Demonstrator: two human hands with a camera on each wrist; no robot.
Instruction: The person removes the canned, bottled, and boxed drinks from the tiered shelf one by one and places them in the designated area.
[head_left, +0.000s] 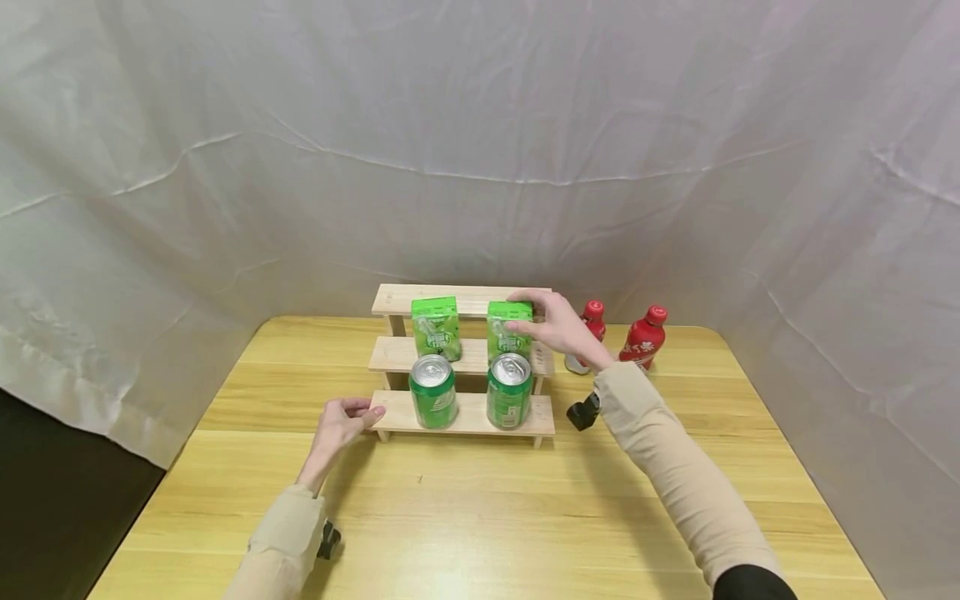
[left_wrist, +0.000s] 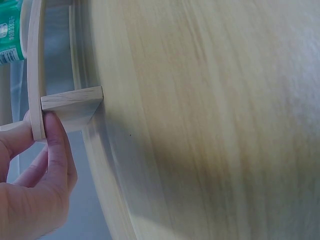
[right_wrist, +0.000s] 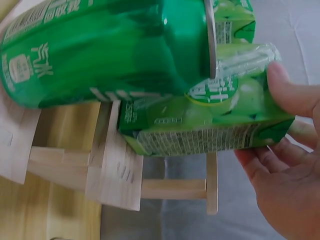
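Nearest the camera, at the lower edge of the head view, two beige sleeves (head_left: 678,471) are seen, with a small black device (head_left: 583,412) worn at each wrist. The left end of the lowest tier of a three-tiered wooden rack (head_left: 471,412) is pinched by the left hand (head_left: 339,427), the thumb laid above and the fingers tucked beneath. The upper part of the right green carton (head_left: 501,342) is gripped by the right hand (head_left: 557,323), thumb on the front and fingers behind; its base is set on the middle tier, and a clear-wrapped straw (right_wrist: 247,65) is carried on its front. On the same tier, apart from it, the left green carton (head_left: 436,329) is stood upright. On the lowest tier, the left green can (head_left: 432,398) and the right green can (head_left: 509,396) are placed upright, each before a carton. Beside the rack, on the wooden table (head_left: 450,517), two red bottles (head_left: 643,340) are seen, one partly hidden by the right hand and forearm. The table is backed by pale cloth (head_left: 480,167).
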